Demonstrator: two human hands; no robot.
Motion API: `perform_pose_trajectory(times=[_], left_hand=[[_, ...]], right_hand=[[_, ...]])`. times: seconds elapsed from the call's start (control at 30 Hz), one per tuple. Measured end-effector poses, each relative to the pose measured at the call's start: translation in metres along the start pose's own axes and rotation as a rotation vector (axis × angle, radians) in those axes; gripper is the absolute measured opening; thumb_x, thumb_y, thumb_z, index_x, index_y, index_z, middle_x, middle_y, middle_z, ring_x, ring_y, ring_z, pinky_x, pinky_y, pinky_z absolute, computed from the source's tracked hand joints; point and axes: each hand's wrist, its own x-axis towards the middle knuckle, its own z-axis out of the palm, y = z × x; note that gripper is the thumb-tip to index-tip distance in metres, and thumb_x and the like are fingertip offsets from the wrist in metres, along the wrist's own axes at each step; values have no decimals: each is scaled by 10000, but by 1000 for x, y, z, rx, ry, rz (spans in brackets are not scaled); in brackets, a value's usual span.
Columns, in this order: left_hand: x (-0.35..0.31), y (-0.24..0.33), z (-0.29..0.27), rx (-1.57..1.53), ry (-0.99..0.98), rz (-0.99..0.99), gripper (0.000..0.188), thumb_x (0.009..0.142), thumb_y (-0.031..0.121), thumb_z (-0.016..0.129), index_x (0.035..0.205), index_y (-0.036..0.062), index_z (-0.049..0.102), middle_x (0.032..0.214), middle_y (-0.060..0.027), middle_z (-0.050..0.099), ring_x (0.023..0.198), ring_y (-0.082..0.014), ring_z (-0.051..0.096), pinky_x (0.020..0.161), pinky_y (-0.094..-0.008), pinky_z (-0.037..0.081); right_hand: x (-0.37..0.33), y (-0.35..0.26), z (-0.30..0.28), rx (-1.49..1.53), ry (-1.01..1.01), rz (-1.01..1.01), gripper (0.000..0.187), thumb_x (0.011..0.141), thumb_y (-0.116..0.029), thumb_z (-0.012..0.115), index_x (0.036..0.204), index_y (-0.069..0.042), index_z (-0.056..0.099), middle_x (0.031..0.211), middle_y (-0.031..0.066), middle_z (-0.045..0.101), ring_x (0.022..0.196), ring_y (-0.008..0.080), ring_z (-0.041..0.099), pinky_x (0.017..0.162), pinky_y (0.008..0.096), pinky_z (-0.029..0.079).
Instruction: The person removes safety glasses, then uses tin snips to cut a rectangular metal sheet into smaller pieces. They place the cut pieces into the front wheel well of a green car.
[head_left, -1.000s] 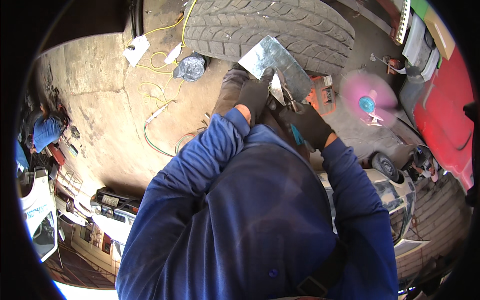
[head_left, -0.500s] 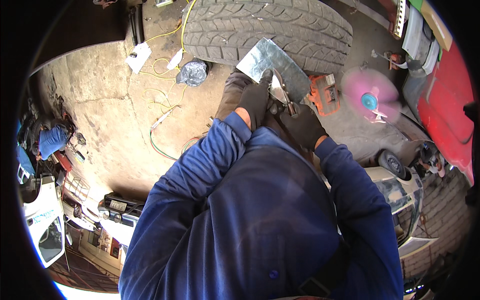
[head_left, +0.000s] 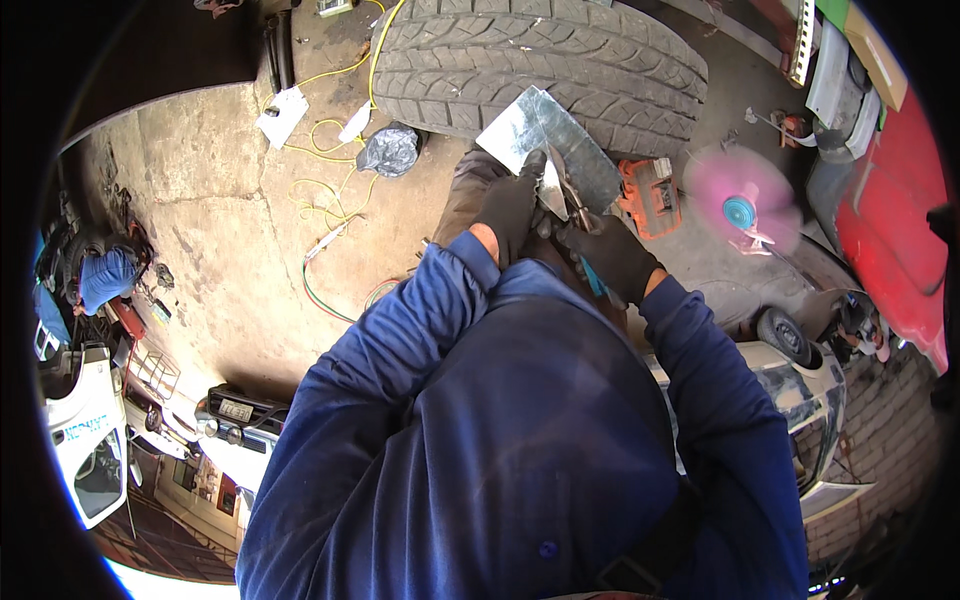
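Observation:
A thin grey sheet of metal [head_left: 583,152] lies tilted above my lap, in front of the tyre. My left hand [head_left: 510,208], in a black glove, grips its near left edge with the thumb on top. My right hand [head_left: 618,258], also gloved, is closed round a pair of tin snips [head_left: 593,280] with a blue handle. The jaws of the snips reach the sheet's near edge, close to my left thumb. A narrow bright flap of metal [head_left: 552,190] stands beside the jaws. My fingers hide part of the handles.
Beyond the sheet lies a large tyre [head_left: 540,62]. An orange tool case [head_left: 650,198] and a spinning pink fan [head_left: 740,205] are to the right. Leftward, a yellow cord [head_left: 325,190] and a black plastic bag [head_left: 390,148] lie on the concrete floor.
The snips' blue handle now shows below my right hand, where it was hidden before. My right hand has dropped slightly, and the sheet's position in view has shifted a little.

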Motion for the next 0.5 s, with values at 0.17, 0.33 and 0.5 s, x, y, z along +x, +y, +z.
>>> perform_pose_trajectory(times=[0.17,0.33,0.5], left_hand=[[4,-7,0,281,-60,84,663,1236,477,304,1203,-24,737,897,-219,770,866,-371,762,790,-482,575],[23,-50,4,299,-120,147,562,1237,406,370,1190,-24,729,872,-215,763,805,-357,763,722,-466,591],[-1,-69,10,-309,-325,-148,646,1198,532,452,1124,-37,748,847,-162,762,761,-331,759,648,-465,586]], right_hand=[[1,2,8,228,50,117,465,1010,-406,682,1053,55,715,898,220,762,818,339,759,792,461,592],[-3,5,18,91,159,135,559,988,-459,695,1214,52,712,1150,307,770,1107,431,762,983,501,583],[-26,20,28,-11,214,198,559,1005,-459,702,1301,15,728,1210,332,745,1203,457,720,1041,516,545]])
